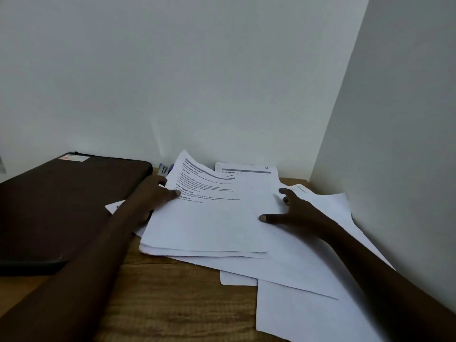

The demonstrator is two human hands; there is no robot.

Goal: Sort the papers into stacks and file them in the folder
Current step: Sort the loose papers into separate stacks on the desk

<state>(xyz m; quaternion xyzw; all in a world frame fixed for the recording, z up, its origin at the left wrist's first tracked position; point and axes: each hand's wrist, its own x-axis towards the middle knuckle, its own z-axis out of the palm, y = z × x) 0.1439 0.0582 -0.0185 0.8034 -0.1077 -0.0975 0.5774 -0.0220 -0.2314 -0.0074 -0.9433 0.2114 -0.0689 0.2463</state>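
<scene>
Loose sheets (308, 304) nearest, 5 o'clock. At paper stack (204, 223), left hand (158, 193) grips 9 o'clock edge, right hand (293, 213) flat atop, fingers spread. Closed folder (61, 206) at 9 o'clock, long axis 7–1; left hand nearer.

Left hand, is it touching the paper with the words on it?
Touching. In the head view the left hand lays its thumb on the printed sheet at its left edge, no gap.
</scene>
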